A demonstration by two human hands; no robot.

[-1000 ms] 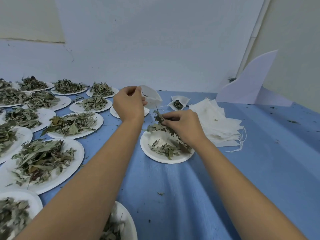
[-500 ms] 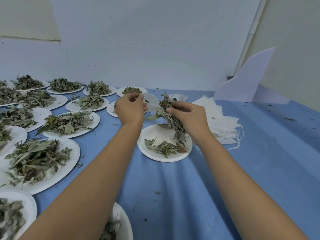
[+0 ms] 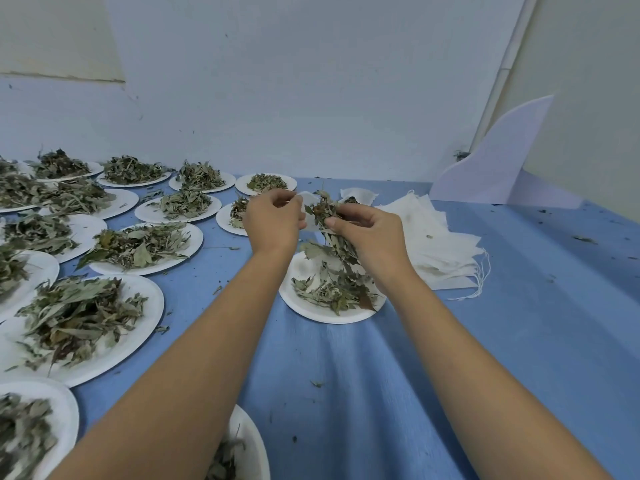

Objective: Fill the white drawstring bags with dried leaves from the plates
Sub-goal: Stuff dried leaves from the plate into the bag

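Near the middle of the frame the left hand (image 3: 273, 220) has its fingers (image 3: 285, 199) curled together, pinching the thin woven cloth of a small white drawstring bag (image 3: 307, 201), of which only the mouth shows between the two hands. Just to its right, the right hand (image 3: 375, 237) grips a bunch of dried leaves (image 3: 329, 223), thumb and fingers clamped round it. The leaves are narrow, curled and brittle-looking, grey-green with a few rust-brown ones. The top of the bunch sits at the bag's mouth, and its tail hangs down toward a round white paper plate (image 3: 332, 319) below the hands. A thin scatter of leaves (image 3: 329, 289) lies on that plate. Right of centre sits a loose stack of flat empty bags (image 3: 440, 247), gauzy and squarish, their strings trailing off its lower right corner. More round plates (image 3: 138, 341), each heaped with leaves, fill the left side in rows. Everything rests on a worktop (image 3: 519, 341) covered by a creased blue cloth flecked with crumbs. A curved white board (image 3: 495, 168) stands at upper right
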